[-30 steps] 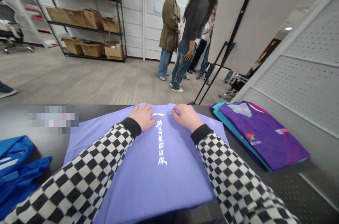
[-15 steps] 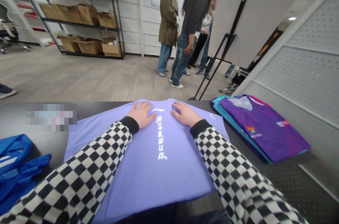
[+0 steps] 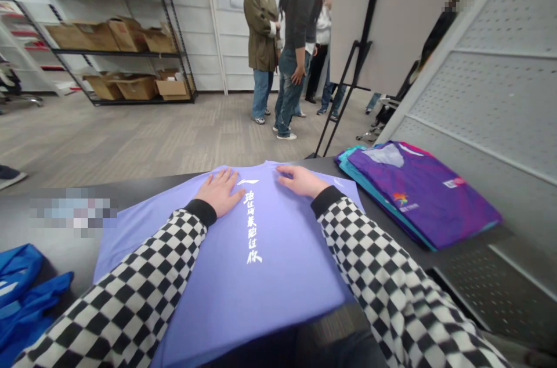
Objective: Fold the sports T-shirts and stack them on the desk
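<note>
Blue garment (image 3: 26,298): bunched on the tabletop (image 3: 152,181), far left.
Left hand (image 3: 220,192): fingers (image 3: 226,177) spread flat, released, on the lavender T-shirt (image 3: 243,298), which lies face up on the tabletop.
Right hand (image 3: 302,181): fingers (image 3: 285,173) flat, ungripping, on the shirt near the collar.
Purple jerseys (image 3: 422,194): folded stack just beside the shirt.

Soft matt cloth of the lavender T-shirt (image 3: 243,298), slightly glossy synthetic fabric of the purple jerseys (image 3: 418,194), smooth dark table top (image 3: 148,185), rough brown cardboard of the boxes (image 3: 139,87), perforated painted metal of the wall panel (image 3: 491,101)
</note>
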Demonstrator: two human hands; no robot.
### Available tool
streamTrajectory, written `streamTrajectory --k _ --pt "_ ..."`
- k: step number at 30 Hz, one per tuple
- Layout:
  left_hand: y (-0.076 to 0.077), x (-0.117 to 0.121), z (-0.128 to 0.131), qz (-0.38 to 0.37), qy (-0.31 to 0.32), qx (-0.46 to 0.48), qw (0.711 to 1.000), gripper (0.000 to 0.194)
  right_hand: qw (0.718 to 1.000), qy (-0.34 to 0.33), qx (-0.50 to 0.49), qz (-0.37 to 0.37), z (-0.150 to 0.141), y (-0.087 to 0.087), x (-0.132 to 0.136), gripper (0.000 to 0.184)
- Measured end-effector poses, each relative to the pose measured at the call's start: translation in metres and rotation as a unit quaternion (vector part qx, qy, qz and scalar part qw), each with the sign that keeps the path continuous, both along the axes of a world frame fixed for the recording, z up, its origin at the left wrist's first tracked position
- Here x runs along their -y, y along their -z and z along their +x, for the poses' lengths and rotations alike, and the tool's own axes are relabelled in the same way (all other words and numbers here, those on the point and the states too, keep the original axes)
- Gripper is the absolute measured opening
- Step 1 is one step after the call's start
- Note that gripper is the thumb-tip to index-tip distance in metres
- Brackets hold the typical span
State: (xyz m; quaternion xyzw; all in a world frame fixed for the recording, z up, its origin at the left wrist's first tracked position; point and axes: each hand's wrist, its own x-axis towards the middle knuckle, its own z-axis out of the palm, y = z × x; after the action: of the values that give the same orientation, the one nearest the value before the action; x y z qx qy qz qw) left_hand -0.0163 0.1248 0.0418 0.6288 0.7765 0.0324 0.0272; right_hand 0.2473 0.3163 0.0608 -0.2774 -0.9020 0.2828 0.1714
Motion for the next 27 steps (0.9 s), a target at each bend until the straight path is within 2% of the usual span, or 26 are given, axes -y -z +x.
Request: streamTrajectory --k 2,3,5,6,8,11,13,15,20,22,24,27 --pt "0.000 0.000 -0.001 -0.002 0.001 -0.001 1.000 0.087 0.994 0.045 -0.083 -0.060 0.023 -0.016 -0.009 0.045" --pt "0.001 0.000 -0.001 -0.003 0.001 -0.002 1.000 0.088 0.986 0.071 -0.131 -0.068 0.038 -0.024 -0.013 0.046" --pt "0.003 0.000 -0.003 -0.003 0.003 -0.005 1.000 0.088 0.975 0.117 -0.185 -0.042 0.075 -0.031 -0.018 0.045" --pt "0.005 -0.001 -0.004 -0.002 0.004 -0.008 1.000 0.089 0.976 0.129 -0.174 -0.020 0.095 -0.030 -0.017 0.043" --pt "0.008 -0.002 -0.007 -0.001 0.007 -0.016 1.000 0.089 0.986 0.134 -0.093 0.026 0.130 -0.019 -0.011 0.038" --pt "0.011 -0.003 -0.010 -0.001 0.013 -0.027 1.000 0.091 0.991 0.102 0.012 0.089 0.163 0.011 0.005 0.040" --pt "0.012 -0.004 -0.011 -0.002 0.015 -0.032 0.999 0.091 0.989 0.088 0.023 0.116 0.170 0.028 0.012 0.045" --pt "0.012 -0.004 -0.011 -0.001 0.016 -0.034 0.999 0.092 0.988 0.096 0.020 0.123 0.170 0.037 0.015 0.048" --pt "0.003 0.002 -0.003 0.024 0.002 -0.041 0.999 0.087 0.982 0.138 0.004 0.127 0.165 0.038 0.013 0.048" --pt "-0.009 0.007 0.007 0.068 0.005 -0.073 0.995 0.080 0.980 0.152 -0.003 0.129 0.165 0.039 0.011 0.048" --pt "-0.027 0.016 0.022 0.113 0.029 -0.105 0.988 0.071 0.979 0.157 -0.003 0.129 0.167 0.041 0.009 0.048" --pt "-0.059 0.051 0.048 0.180 0.051 -0.075 0.979 0.064 0.977 0.161 -0.009 0.136 0.170 0.044 0.006 0.046"
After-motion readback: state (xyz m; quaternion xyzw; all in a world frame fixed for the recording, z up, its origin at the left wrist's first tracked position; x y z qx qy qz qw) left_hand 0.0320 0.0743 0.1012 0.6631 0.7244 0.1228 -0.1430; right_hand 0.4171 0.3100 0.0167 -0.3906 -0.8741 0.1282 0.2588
